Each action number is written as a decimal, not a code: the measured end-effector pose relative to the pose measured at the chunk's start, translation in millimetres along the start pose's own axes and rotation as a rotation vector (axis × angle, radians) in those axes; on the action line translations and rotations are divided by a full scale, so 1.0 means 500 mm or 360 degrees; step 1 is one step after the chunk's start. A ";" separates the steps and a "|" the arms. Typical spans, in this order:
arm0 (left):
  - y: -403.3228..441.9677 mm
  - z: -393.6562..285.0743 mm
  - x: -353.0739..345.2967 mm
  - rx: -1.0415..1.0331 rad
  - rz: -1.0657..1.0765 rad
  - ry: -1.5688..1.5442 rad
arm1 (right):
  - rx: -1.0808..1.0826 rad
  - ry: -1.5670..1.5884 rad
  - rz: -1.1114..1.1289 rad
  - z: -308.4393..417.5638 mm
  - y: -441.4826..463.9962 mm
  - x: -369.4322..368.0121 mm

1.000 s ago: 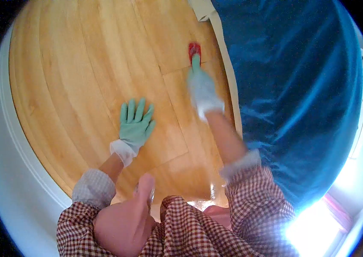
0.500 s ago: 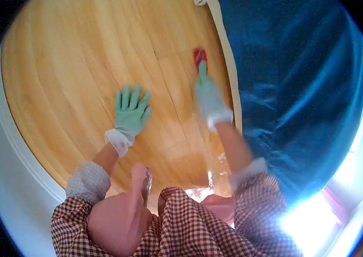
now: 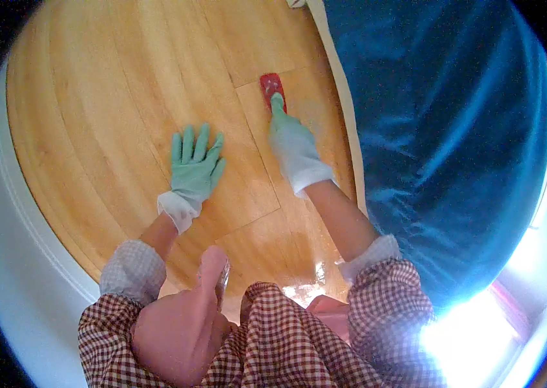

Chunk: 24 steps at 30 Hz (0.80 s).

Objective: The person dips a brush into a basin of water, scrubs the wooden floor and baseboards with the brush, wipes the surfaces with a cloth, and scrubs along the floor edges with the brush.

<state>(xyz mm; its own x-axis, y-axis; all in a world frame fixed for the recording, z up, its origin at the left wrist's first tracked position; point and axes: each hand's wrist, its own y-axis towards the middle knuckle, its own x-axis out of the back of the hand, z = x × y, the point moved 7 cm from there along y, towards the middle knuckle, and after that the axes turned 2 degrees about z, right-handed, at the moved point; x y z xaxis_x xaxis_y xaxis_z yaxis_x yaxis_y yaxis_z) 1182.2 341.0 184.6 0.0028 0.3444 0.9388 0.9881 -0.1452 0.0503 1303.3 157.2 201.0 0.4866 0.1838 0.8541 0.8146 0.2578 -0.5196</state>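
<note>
My left hand (image 3: 194,168), in a green and white glove, lies flat on the wooden floor (image 3: 125,97) with its fingers spread, holding nothing. In a matching glove, my right hand (image 3: 294,142) is closed around a red scrub brush (image 3: 273,87). The brush looks oblong with pale specks on top and lies against the floorboards; its underside and part of its body are hidden. One finger stretches forward along it. A faint whitish, wet-looking patch shows on the boards just right of that hand.
Along the right hangs a blue cloth (image 3: 441,129) with a beige edge strip (image 3: 344,97) beside the boards. A white wall (image 3: 2,194) curves down the left. My pink-clad knee (image 3: 176,336) is on the floor below. Light glares off a shiny spot (image 3: 305,294) near me.
My right hand has swept the brush to the left, away from the blue cloth, uncovering a hazy patch. My left hand has stayed nearly in place.
</note>
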 end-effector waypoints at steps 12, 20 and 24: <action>0.013 0.017 0.008 0.0040 0.0093 0.0059 | -0.0150 0.0403 -0.0008 -0.054 0.062 0.116; 0.087 0.047 0.023 0.0125 0.0049 0.0075 | -0.0301 0.0366 0.0055 -0.062 -0.144 -0.045; 0.159 0.081 -0.015 0.0141 0.0038 0.0267 | -0.0402 0.0447 0.0144 -0.075 -0.249 -0.086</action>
<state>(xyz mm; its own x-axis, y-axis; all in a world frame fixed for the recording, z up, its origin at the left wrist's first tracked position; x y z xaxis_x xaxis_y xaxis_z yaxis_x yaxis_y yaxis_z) 1266.9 364.3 167.9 0.0082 0.1812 0.9834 0.9978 -0.0665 0.0039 1192.9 81.9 230.0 0.5989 -0.0809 0.7967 0.7995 0.0044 -0.6006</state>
